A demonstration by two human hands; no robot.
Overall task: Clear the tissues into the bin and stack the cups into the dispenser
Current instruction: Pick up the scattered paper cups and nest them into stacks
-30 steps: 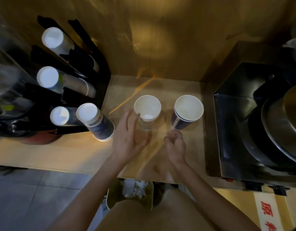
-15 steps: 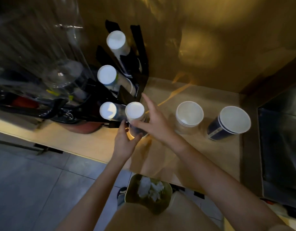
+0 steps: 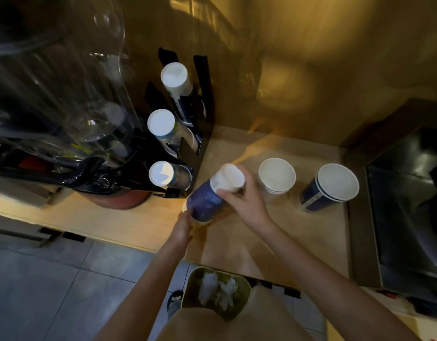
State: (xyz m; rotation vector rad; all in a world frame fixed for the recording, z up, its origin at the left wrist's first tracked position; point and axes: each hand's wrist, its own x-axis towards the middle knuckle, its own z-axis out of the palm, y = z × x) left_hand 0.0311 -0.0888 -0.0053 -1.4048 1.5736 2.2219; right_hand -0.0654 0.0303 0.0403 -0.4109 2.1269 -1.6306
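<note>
A stack of dark blue paper cups (image 3: 207, 198) lies tilted above the wooden counter (image 3: 286, 237), white bottom up. My left hand (image 3: 184, 226) grips its lower rim end and my right hand (image 3: 244, 200) holds its white upper end. The black cup dispenser (image 3: 200, 99) stands at the back left with three cup stacks in its slots. Two more stacks stand upright on the counter: a white cup stack (image 3: 276, 178) and a blue cup stack (image 3: 330, 188). Below the counter edge, a green bin (image 3: 239, 308) holds crumpled white tissues (image 3: 217, 289).
A clear-domed machine (image 3: 65, 99) with a black base fills the left side. A dark metal appliance (image 3: 406, 205) stands at the right. A gold wall closes the back. Grey floor tiles (image 3: 52, 279) lie lower left.
The blue cup stack has been lifted off the counter and tipped, now held by both hands at its ends. The view has moved closer.
</note>
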